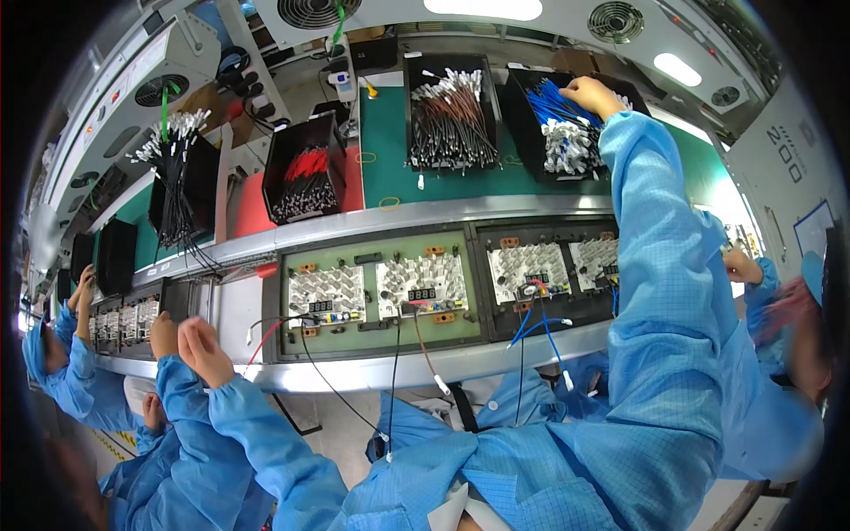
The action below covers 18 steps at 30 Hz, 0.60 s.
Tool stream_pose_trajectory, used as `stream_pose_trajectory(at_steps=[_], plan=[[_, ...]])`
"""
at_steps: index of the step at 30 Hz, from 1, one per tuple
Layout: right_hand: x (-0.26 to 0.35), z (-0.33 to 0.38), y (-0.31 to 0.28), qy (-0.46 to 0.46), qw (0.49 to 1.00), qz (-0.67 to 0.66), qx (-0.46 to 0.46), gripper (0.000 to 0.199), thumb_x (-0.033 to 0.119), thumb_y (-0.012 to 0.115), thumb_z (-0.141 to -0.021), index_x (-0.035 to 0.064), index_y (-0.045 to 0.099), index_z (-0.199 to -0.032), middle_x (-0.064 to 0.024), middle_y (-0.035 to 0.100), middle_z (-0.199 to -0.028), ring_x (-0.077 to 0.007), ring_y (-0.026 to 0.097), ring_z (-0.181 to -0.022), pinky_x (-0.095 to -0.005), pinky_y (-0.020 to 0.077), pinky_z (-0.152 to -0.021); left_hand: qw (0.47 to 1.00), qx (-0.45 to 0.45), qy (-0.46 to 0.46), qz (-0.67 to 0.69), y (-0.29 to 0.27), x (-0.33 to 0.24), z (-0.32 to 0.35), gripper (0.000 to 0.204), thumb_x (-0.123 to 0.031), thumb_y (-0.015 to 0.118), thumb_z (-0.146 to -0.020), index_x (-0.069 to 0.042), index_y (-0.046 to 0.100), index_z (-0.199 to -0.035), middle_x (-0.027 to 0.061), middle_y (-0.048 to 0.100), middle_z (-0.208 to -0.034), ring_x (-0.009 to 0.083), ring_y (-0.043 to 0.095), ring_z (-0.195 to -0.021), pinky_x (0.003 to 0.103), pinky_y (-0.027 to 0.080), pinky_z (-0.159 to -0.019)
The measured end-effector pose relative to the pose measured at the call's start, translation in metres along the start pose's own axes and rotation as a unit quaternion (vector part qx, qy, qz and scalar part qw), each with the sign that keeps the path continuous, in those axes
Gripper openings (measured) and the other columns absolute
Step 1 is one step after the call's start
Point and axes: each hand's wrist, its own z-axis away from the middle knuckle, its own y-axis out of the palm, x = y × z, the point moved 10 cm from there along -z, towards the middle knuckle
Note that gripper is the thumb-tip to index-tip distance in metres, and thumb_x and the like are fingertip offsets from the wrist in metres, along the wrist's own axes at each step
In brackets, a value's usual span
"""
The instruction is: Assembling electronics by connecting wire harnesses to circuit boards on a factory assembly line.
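My right hand point(593, 96) reaches over the far board edge into a black bin, its fingers closed on the blue wires point(551, 99) there. White connectors point(571, 146) fill the near side of that bin. My left hand point(205, 352) is raised at the left of the conveyor, fingers curled together; whether anything is in them cannot be made out. Between my arms lies a green fixture point(372, 341) with two white circuit boards point(326, 292) point(421, 281). Black, red and brown wires point(423, 341) hang from them. On a dark fixture to the right, blue wires point(551, 341) trail from another board point(529, 270).
Bins of brown-and-black wires point(452, 119), red-and-black wires point(305, 181) and black wires point(177, 190) stand beyond the metal rail point(398, 211). A co-worker's hand point(164, 336) is close beside my left hand. Other people work at far left and at right point(742, 265).
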Motion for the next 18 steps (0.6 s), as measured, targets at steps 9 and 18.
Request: stream_pose_trajectory(at_steps=[9,18], plan=[[0.018,0.007,-0.015,0.046,0.991,0.019,-0.127,0.022,0.032,0.06,-0.081,0.0127,0.069,-0.088,-0.013,0.069,-0.09,-0.0341,0.064,-0.087,-0.0424,0.0506,-0.074,1.0,0.004,0.023,-0.006,-0.016,-0.052,0.029,0.027,-0.021,0.043,-0.1,-0.002,0.058,-0.088,-0.0011,0.037,-0.061,0.0073,0.03,-0.053,0.024,0.021,-0.049],[-0.016,0.014,-0.037,0.102,0.95,-0.155,-0.251,0.029,0.04,0.057,-0.083,0.0182,0.072,-0.095,-0.0094,0.07,-0.09,-0.0314,0.066,-0.088,-0.0386,0.051,-0.075,0.996,-0.033,0.088,0.008,-0.022,-0.084,0.042,0.027,-0.022,0.042,-0.101,-0.003,0.057,-0.09,0.0002,0.035,-0.059,0.0093,0.028,-0.053,0.024,0.022,-0.052]])
